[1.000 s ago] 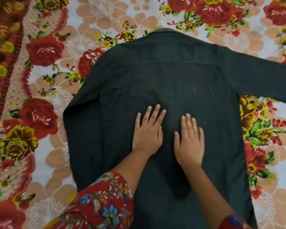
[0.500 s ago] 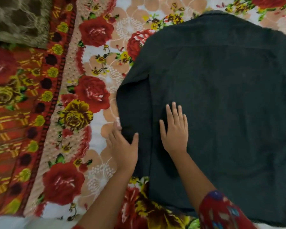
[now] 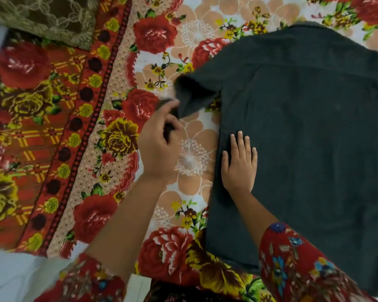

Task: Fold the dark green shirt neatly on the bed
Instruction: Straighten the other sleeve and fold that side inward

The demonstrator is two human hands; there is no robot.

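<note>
The dark green shirt [image 3: 310, 136] lies back-up on the flowered bed sheet [image 3: 192, 158], filling the right half of the head view. Its left sleeve [image 3: 190, 94] is lifted off the sheet and blurred. My left hand [image 3: 159, 144] is closed on the end of that sleeve, to the left of the shirt body. My right hand [image 3: 239, 162] lies flat, fingers spread, on the shirt's left edge and presses it down. The shirt's right side runs out of the frame.
A red patterned border [image 3: 52, 131] of the bed sheet runs down the left. An olive lace-patterned cushion [image 3: 44, 16] sits at the top left corner. Pale floor or bed edge [image 3: 13, 277] shows at the bottom left.
My left hand went from lying flat at the sleeve's edge to gripping the sleeve and lifting it. My right hand stayed pressed on the shirt. The view shifted left.
</note>
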